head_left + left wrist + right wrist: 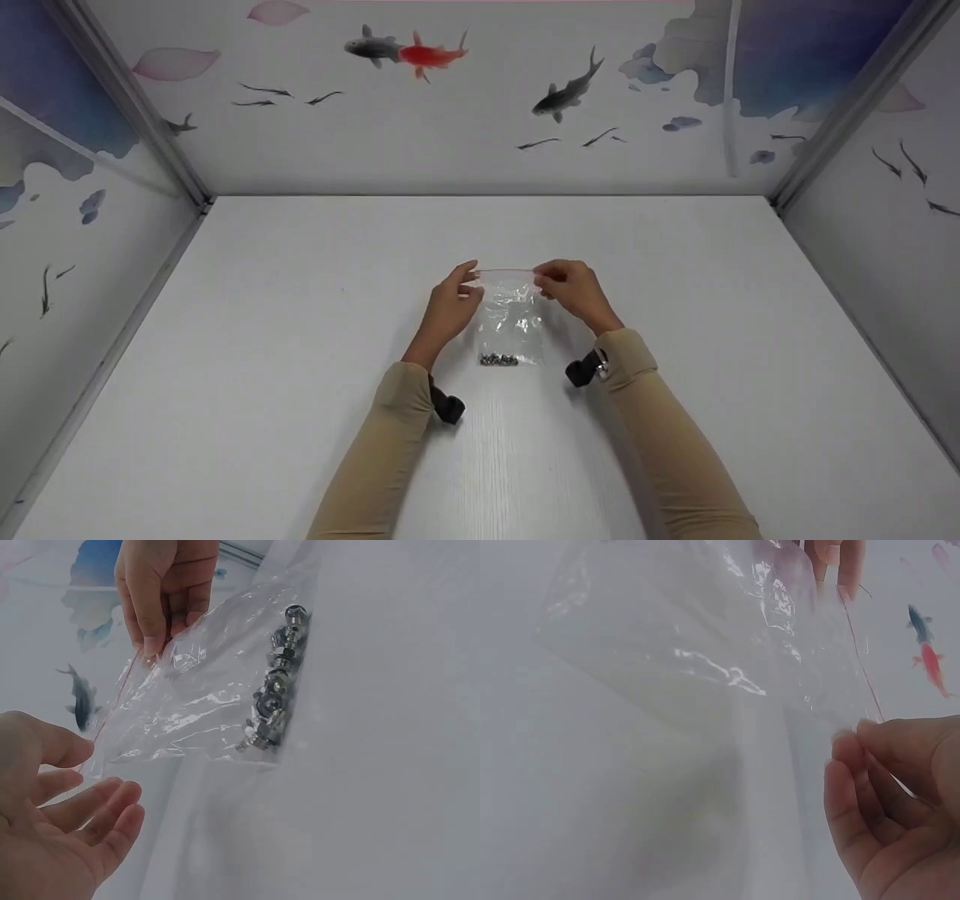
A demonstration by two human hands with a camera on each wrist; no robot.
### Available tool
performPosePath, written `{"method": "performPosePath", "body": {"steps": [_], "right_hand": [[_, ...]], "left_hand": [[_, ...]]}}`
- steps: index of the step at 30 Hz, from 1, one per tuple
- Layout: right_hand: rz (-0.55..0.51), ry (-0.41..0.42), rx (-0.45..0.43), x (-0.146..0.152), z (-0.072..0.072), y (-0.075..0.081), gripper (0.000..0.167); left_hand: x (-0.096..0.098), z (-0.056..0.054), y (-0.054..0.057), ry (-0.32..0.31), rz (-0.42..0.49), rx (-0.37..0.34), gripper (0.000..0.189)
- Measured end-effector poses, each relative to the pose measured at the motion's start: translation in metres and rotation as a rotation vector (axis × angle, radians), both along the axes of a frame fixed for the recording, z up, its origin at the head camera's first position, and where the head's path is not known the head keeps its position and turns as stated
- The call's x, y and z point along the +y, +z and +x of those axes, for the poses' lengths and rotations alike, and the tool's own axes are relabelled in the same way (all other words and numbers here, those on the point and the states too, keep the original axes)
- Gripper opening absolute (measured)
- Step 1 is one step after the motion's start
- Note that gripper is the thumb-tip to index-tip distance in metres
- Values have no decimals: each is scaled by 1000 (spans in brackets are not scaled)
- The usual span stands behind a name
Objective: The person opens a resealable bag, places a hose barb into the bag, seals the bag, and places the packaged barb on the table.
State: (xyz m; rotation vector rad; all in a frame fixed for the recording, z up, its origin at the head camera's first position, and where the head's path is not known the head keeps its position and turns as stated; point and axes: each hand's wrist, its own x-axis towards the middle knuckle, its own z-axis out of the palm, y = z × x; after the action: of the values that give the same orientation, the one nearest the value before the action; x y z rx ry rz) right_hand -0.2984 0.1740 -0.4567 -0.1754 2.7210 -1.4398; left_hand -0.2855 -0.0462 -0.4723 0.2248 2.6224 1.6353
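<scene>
A clear zip-lock bag [510, 315] with a red line along its top edge hangs upright between both hands. Small metal screws or similar fittings [274, 682] lie gathered along its bottom, toward the left corner in the head view. My left hand [451, 304] pinches the bag's upper left corner between thumb and forefinger, with the other fingers spread loosely. At the upper right corner, my right hand [574, 289] pinches the bag between thumb and fingertips, the remaining fingers curled, as the right wrist view shows. The exact kind of the metal pieces is too small to tell.
Below the hands lies a white table [225, 390] with a faint wood grain. Panels printed with fish [566, 94] and ink clouds close it in at the back and both sides. Black wrist cameras [448, 409] stick out from under the beige sleeves [675, 435].
</scene>
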Motion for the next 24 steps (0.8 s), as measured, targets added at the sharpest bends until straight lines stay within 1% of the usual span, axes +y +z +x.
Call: {"method": "performPosePath", "body": {"steps": [3,6,9,12,16,19,22,24], "right_hand": [[-7,-8,-4,0,-1,-4,30],[-34,-6,-17,1,-1,-8,37],[-52,11,-49,4,-1,-10,44],[-23,39,-90,6,-1,-10,50],[50,92,-142,8,0,-7,60],[103,131,-160,11,1,-3,67],[143,161,-160,15,4,3,73],[167,169,-135,17,6,8,75]], "left_hand": [[-3,0,-2,-37,-24,-34,50],[-6,-1,-4,-59,-41,-68,53],[-8,-2,-3,-62,-58,-91,53],[-11,-3,-2,-54,-96,-91,51],[-16,-4,-1,-52,-163,-41,51],[-21,-2,2,-37,-226,31,56],[-25,0,8,13,-344,110,64],[-28,0,13,60,-438,151,70]]}}
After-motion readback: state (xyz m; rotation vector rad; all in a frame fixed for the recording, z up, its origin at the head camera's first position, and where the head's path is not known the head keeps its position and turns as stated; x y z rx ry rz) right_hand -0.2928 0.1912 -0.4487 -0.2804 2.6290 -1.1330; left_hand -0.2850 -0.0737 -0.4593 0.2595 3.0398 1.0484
